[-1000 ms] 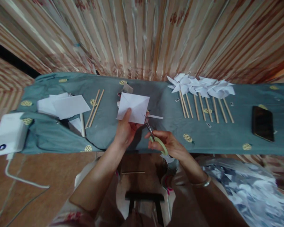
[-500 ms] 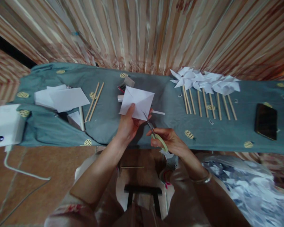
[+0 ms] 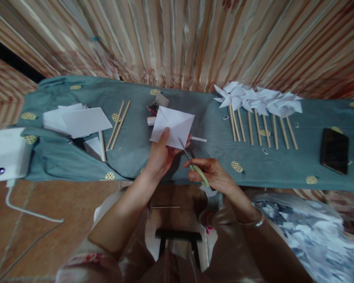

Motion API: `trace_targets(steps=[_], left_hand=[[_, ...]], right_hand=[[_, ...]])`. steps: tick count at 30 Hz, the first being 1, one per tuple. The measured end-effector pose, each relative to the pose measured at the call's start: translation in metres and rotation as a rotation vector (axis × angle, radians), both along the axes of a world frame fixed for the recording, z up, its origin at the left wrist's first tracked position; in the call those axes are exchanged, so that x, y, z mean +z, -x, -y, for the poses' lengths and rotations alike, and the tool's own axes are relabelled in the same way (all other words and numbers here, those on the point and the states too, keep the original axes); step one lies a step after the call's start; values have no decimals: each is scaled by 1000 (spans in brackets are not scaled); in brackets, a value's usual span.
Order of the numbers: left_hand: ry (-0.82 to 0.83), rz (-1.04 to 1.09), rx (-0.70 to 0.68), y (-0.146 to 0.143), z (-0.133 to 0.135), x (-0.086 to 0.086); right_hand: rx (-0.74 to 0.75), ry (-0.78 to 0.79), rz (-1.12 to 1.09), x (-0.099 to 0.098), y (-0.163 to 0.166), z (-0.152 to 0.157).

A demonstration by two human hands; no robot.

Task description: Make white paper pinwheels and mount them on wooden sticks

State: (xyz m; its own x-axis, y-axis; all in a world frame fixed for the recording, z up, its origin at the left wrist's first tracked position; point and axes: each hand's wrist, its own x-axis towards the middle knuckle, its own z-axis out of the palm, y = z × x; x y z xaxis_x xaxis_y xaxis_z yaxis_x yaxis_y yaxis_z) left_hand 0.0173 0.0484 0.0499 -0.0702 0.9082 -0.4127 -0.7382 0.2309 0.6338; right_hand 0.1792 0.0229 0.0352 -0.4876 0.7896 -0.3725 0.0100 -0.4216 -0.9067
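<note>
A creased white paper square (image 3: 175, 122) is held above the cloth-covered table by my left hand (image 3: 162, 155), thumb on top and fingers underneath. My right hand (image 3: 209, 173) grips a pair of scissors (image 3: 198, 173) with pale green handles. The scissor blades reach into the paper from its lower right corner. Partly hidden behind the square are a small opened packet with dark contents (image 3: 153, 107) and a white roll-shaped object (image 3: 151, 120). A narrow white strip (image 3: 199, 139) shows just right of the paper.
Finished paper pinwheels (image 3: 259, 100) on wooden sticks lie in a row at the right, with a dark phone (image 3: 334, 151) beyond. White paper sheets (image 3: 85, 121), two sticks (image 3: 118, 125) and a white device with a cable (image 3: 8, 153) are at the left. A bag of paper pieces (image 3: 312, 232) stands lower right.
Very little differs. The whole view has shifted slightly; both hands keep their hold, and the scissors stay in the same corner of the paper.
</note>
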Motion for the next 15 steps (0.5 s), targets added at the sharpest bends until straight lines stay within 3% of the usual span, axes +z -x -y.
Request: trace_targets(steps=[15], left_hand=[[-52, -19, 1, 2, 0, -2]], right_hand=[[19, 48, 47, -4, -1, -1]])
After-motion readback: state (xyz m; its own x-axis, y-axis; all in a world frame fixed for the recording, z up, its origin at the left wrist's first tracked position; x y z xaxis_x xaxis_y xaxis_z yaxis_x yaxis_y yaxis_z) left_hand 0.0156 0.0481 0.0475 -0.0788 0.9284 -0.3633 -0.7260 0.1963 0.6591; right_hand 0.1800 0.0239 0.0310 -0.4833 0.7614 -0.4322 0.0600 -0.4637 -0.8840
